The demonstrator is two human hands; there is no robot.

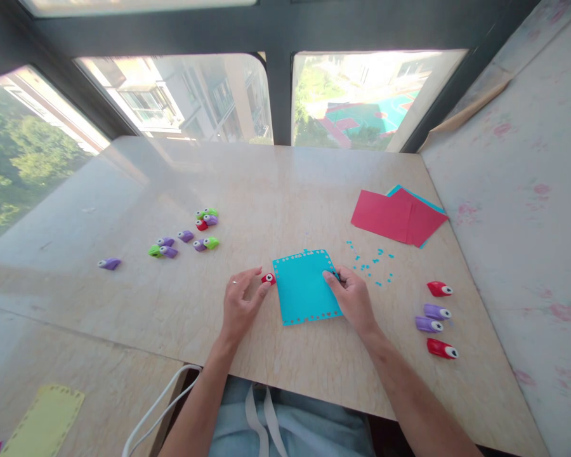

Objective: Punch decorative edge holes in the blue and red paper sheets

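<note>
A blue sheet of paper [304,289] lies in front of me, with small shapes punched along its top and bottom edges. My right hand [354,295] grips its right edge, thumb on top and fingers partly hidden. At the left edge of the sheet is a small red craft punch [268,278] with a white button. My left hand [245,298] has this punch between thumb and forefinger, and a ring shows on one finger. Tiny blue paper cut-outs [368,266] are scattered to the right of the sheet.
Several purple, green and red punches [185,236] sit at the left. More red and purple punches [436,313] line the right side. Red and blue folded papers [400,216] lie at the back right. A yellow punched sheet [45,419] and a white cable [157,406] are front left.
</note>
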